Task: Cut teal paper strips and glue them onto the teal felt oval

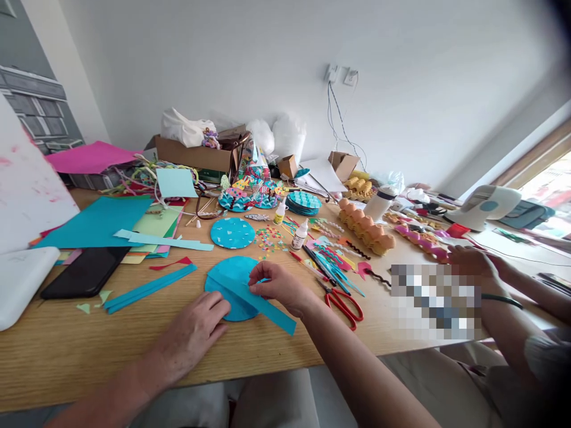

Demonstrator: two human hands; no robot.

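Note:
A blue paper disc (232, 267) lies near the table's front edge, with a blue paper strip (279, 318) slanting across it and past its lower right edge. My right hand (274, 285) is over the disc's right side, thumb and fingertips pinched on the strip. My left hand (203, 324) rests at the disc's lower left, fingers slightly bent and lying on its edge and the strip's end. Left of it are more blue strips (151, 288). Just behind stands another blue disc (232, 233) dotted with pale scraps, near scattered confetti (270, 239).
Red-handled scissors (343, 303), a white glue bottle (300, 235) and pens lie right of my hands. A black phone (84, 273) and paper sheets (98, 220) lie left. Behind are egg cartons (366, 229) and a cardboard box (194, 156). Another person's hands (475, 264) work at right.

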